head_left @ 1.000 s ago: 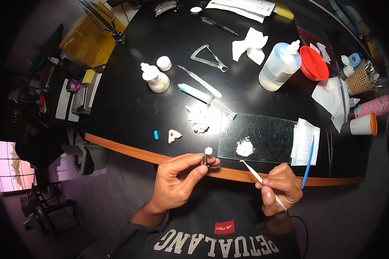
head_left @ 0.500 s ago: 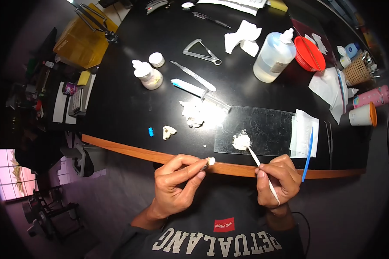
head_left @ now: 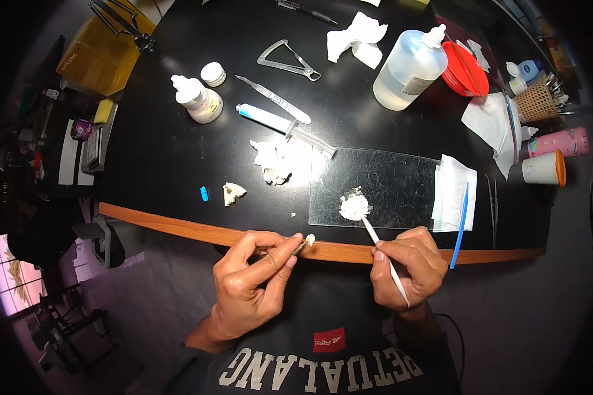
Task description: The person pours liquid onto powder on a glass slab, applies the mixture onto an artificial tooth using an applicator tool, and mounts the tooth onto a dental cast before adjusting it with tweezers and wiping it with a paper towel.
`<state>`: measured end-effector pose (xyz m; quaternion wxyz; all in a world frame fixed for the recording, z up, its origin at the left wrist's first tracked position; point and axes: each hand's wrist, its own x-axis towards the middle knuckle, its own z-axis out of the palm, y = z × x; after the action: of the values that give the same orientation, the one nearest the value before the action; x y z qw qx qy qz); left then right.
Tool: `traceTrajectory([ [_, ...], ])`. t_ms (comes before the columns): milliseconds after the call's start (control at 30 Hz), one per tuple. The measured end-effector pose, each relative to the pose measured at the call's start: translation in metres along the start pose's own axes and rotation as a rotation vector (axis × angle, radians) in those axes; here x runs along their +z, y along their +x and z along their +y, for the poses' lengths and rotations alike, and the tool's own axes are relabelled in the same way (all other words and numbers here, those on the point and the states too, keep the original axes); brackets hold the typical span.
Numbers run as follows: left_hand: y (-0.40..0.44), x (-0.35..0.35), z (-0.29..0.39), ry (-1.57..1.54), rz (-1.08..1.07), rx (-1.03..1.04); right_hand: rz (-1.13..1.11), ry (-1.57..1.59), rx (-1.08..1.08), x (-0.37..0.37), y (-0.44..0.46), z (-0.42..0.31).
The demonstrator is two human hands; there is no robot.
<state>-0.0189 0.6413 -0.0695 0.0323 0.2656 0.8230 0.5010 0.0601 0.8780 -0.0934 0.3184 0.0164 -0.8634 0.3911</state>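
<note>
Between thumb and fingers of my left hand (head_left: pixel 254 280) is a small dark piece with a white tip (head_left: pixel 310 239), near the table's wooden edge (head_left: pixel 178 226). My right hand (head_left: pixel 412 266) grips a thin white tool (head_left: pixel 388 261) like a pen. The tool's far end touches the near side of a white paste mound (head_left: pixel 354 205), which lies on a glass plate (head_left: pixel 402 178). Left of the plate are a crumpled white lump (head_left: pixel 271 161), a cream-coloured piece (head_left: pixel 233 193) and a small blue piece (head_left: pixel 204 193).
Behind the plate lie a syringe (head_left: pixel 267 119), a scalpel (head_left: pixel 273 99) and a caliper (head_left: pixel 288 62). A dropper bottle (head_left: pixel 197 100) stands left, a large bottle (head_left: pixel 408 69) and red bowl (head_left: pixel 463 71) back right. A blue stick (head_left: pixel 460 227) crosses white paper (head_left: pixel 456 191).
The tool in my right hand has moved from in front of the plate to the paste. My left hand has turned the white-tipped piece, and the view has shifted.
</note>
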Motion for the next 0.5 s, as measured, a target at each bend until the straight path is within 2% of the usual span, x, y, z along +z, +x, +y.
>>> traceTrajectory([
  [267, 0.0005, 0.0019, -0.0007, 0.022, -0.017, 0.005, -0.029, 0.023, -0.005, 0.0005, 0.0004, 0.0001],
  [500, 0.0013, 0.0061, 0.0007, 0.043, 0.002, 0.020, -0.038, 0.274, -0.099, -0.0035, 0.0002, -0.0083],
])
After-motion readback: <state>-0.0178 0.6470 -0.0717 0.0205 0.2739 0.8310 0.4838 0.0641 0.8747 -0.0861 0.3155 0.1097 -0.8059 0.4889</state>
